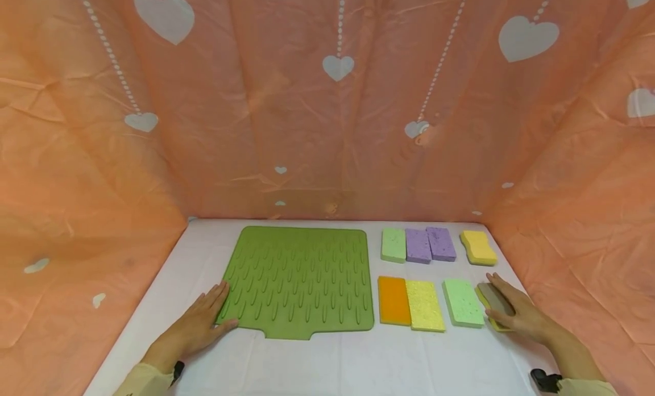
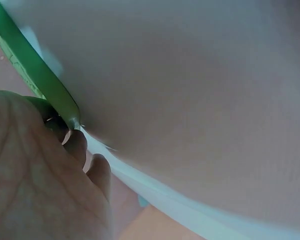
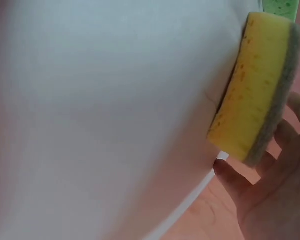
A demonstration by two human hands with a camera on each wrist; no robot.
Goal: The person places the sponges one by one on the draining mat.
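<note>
In the head view my left hand (image 1: 197,322) lies at the left edge of the green mat (image 1: 302,334), fingers extended and the thumb at its lower left corner. That mat is flat, with rows of raised ridges and a tab at the front. The left wrist view has the mat's edge (image 2: 37,70) beside the fingers of the left hand (image 2: 35,165). Over at the right, my right hand (image 1: 524,316) spreads over a yellow sponge with a grey scouring side (image 1: 495,298), grey side up. In the right wrist view its fingers are beside the sponge's grey side (image 3: 277,110); contact is unclear.
Beside the right hand lies a light green sponge (image 1: 463,303), then a speckled yellow sponge (image 1: 426,306) and an orange sponge (image 1: 394,300). Behind are another light green sponge (image 1: 393,245), two purple sponges (image 1: 418,246) and a waisted yellow sponge (image 1: 479,247). Orange curtains (image 1: 338,157) enclose the white table (image 1: 358,362).
</note>
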